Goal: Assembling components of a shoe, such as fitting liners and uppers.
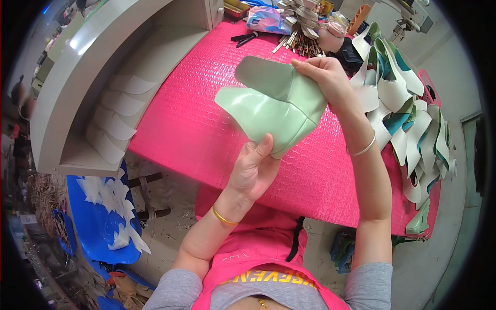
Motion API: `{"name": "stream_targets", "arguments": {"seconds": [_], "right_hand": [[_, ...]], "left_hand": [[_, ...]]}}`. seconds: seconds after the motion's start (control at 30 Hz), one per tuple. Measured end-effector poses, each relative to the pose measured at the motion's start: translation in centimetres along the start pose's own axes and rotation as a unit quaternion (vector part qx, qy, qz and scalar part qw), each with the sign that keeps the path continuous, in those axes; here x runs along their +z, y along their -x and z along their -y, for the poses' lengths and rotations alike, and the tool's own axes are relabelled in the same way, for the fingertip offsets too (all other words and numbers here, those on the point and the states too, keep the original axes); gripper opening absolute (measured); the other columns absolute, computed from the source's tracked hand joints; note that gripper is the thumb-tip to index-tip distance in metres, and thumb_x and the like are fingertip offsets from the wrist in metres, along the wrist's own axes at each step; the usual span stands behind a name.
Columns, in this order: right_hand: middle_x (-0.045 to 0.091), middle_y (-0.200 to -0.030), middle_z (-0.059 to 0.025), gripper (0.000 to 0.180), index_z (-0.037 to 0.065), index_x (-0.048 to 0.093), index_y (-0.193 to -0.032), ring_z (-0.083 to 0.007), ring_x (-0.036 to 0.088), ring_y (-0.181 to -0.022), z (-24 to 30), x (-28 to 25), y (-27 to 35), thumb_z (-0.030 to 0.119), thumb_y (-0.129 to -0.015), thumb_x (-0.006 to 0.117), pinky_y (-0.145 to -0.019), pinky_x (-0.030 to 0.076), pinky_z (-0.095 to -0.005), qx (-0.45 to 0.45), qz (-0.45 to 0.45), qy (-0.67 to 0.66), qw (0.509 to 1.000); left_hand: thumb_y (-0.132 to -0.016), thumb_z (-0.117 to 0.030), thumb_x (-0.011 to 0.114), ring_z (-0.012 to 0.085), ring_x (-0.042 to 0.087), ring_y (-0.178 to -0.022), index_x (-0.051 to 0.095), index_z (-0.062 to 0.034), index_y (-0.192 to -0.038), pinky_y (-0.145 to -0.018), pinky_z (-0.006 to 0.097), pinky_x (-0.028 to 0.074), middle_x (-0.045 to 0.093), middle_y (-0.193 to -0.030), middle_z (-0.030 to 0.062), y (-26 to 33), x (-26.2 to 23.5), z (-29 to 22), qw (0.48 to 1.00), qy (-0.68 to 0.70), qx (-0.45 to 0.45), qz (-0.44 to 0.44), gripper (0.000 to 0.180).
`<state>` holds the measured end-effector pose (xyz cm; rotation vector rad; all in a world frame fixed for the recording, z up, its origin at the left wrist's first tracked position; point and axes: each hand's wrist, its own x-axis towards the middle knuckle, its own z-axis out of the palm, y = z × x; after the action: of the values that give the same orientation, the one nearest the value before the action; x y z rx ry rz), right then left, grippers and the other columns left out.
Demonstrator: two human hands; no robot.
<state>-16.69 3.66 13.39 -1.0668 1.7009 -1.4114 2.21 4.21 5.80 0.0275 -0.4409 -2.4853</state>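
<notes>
Above the pink-covered table [181, 119] I hold up a pale green shoe upper [268, 116], a stitched, folded piece with two rounded flaps pointing left. My left hand [254, 168] grips its lower edge, thumb on the near face and fingers behind. At its upper right corner my right hand [325, 77] pinches the edge between thumb and fingers. A seam runs down the green piece near its right part. The fingers behind the material are partly hidden.
White shoe uppers [395, 88] with green linings are piled along the table's right side. A grey cabinet [57, 124] holding curved white pieces [111, 121] stands at left. Below it, a blue chair [93, 232] bears white scraps. Pens [244, 38] and strips [299, 26] lie at the back.
</notes>
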Motion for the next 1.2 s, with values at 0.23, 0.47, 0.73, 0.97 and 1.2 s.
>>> {"name": "stream_targets", "arguments": {"seconds": [0.23,0.47,0.73,0.97,1.2], "right_hand": [[0.061,-0.063,-0.0056,0.027,-0.004,0.064,-0.077,-0.0081,0.055,-0.051,0.5,0.5,-0.3,0.024,-0.077,0.064,-0.047,0.043,-0.0215,0.006,0.02,0.023,1.0],[0.042,-0.052,0.0044,0.031,0.0,0.052,-0.062,-0.0025,0.041,-0.048,3.7,0.2,1.6,0.023,-0.081,0.061,-0.042,0.03,-0.0212,-0.079,0.261,0.121,0.955],[0.053,-0.06,-0.0103,0.017,0.005,0.06,-0.074,-0.0274,0.054,-0.059,0.2,-2.7,5.4,0.02,-0.071,0.065,-0.055,0.042,-0.0359,-0.22,0.351,0.531,0.739],[0.047,-0.119,-0.0173,0.052,0.0,0.042,-0.122,-0.0317,0.053,-0.099,-4.1,-0.2,1.7,0.031,-0.082,0.052,-0.087,0.041,-0.0347,-0.102,0.195,0.126,0.967],[0.053,-0.084,-0.0122,0.026,0.003,0.049,-0.083,-0.0248,0.058,-0.075,-6.0,0.1,9.5,0.005,-0.061,0.064,-0.062,0.049,-0.0331,-0.122,0.16,0.67,0.715]], "left_hand": [[-0.088,-0.027,0.049,0.0165,0.046,-0.109,0.051,-0.0021,-0.111,-0.098,0.032,0.032,0.053,-0.115,0.0058,1.1,0.4,0.2,0.999,0.038,-0.006,-0.037,0.034],[-0.088,-0.035,0.047,0.0194,0.047,-0.105,0.041,-0.0087,-0.121,-0.091,0.036,0.037,0.05,-0.115,0.0052,0.6,-2.9,0.8,0.986,0.131,-0.087,-0.062,0.043],[-0.085,-0.018,0.053,0.0244,0.049,-0.102,0.038,-0.0047,-0.124,-0.087,0.04,0.041,0.051,-0.11,0.013,6.9,-5.6,-1.9,0.864,-0.236,-0.439,-0.074,0.044],[-0.063,-0.002,0.063,0.0376,0.056,-0.084,0.057,-0.001,-0.099,-0.079,0.039,0.044,0.058,-0.077,0.0137,-1.7,-2.1,-0.2,0.513,-0.812,0.27,0.074,0.036],[-0.061,0.003,0.057,0.0276,0.058,-0.082,0.059,-0.0033,-0.088,-0.077,0.035,0.043,0.062,-0.086,0.0113,-3.9,-6.2,-1.2,0.626,-0.756,0.095,0.165,0.028]]}}
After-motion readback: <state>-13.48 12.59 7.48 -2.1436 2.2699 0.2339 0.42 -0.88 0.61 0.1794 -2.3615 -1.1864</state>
